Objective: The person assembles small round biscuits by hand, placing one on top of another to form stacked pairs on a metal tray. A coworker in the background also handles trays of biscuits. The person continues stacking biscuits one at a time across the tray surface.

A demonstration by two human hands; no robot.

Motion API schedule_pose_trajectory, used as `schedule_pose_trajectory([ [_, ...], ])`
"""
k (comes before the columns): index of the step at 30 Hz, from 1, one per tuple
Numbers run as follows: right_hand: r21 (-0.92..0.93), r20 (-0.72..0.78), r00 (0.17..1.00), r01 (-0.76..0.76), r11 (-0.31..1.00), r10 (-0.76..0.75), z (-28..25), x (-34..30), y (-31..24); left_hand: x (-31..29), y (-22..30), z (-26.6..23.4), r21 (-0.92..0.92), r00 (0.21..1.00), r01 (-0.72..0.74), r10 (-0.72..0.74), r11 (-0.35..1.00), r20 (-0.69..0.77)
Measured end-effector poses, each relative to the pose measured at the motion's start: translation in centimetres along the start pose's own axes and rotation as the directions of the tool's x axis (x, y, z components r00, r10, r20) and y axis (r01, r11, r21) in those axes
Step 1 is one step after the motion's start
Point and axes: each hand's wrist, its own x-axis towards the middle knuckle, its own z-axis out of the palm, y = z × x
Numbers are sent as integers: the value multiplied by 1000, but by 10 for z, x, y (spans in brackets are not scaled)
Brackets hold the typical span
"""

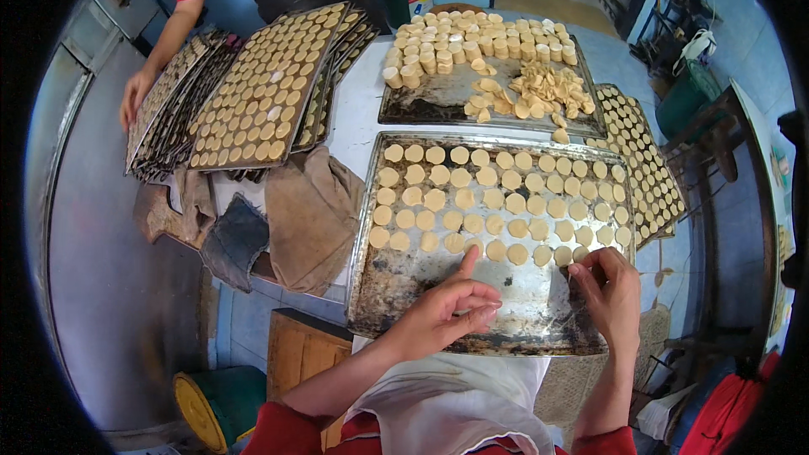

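Note:
A worn metal baking tray (404,286) lies in front of me, with several rows of thin, pale dough rounds (514,202) across its far part. My left hand (451,303) is over the near part; its index finger stretches to a dough round (474,246) in the nearest row, and the other fingers are loosely bent, holding nothing. At the right end of that row, my right hand (611,295) is closed, thumb and fingertips together at the edge of a dough round (581,255). Its palm side is partly hidden.
Beyond, another tray (413,109) bears stacked dough rounds (472,42) and a loose heap (548,88). Filled trays (261,101) are piled at left, near brown cloths (312,211). A co-worker's hand (135,99) touches that pile. More filled trays (640,152) stand at right.

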Motion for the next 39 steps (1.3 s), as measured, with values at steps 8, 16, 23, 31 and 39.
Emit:
schedule_pose_trajectory([
  [8, -6, 46, 987, 157, 988, -157, 25, 2, -30, -9, 5, -5, 151, 991, -130, 126, 980, 38],
  [16, -83, 90, 891, 452, 888, -445, 75, 12, -53, -21, 13, -22, 35, 994, -111, 111, 993, 5],
  [23, -104, 134, 924, 374, 922, -359, 73, 26, -61, -8, -13, -13, 25, 990, -120, 118, 992, 71],
  [31, -83, 61, 861, 508, 857, -505, 98, 133, -109, -34, 10, -19, 81, 984, -159, 151, 984, 91],
  [39, -186, 56, 907, 419, 889, -417, 227, 306, -177, -84, 27, -18, 143, 981, -139, 156, 980, -114],
])
